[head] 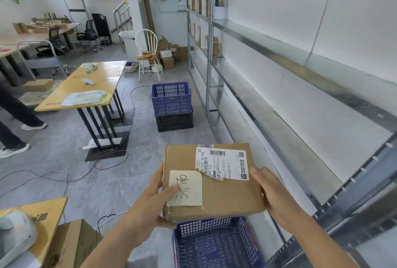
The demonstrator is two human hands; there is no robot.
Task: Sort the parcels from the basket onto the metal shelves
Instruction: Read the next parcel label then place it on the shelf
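Grey tiled floor (120, 184) fills the frame centre; metal shelves (279, 57) run along the right side, near bays bare, small boxes (211, 45) stood on far bays at upper centre. One flat cardboard parcel (211, 181) is held at lower centre, approx. level, label side up, directly above a blue basket (214, 244) at the bottom edge. Left hand (150, 203) is clamped on the parcel's left edge, thumb laid on a handwritten note (185, 188). Right hand (270, 192) is pressed to the right edge, fingers wrapped under. Two more crates (171, 106), blue on black, are stacked mid-frame beside a yellow table (86, 87).
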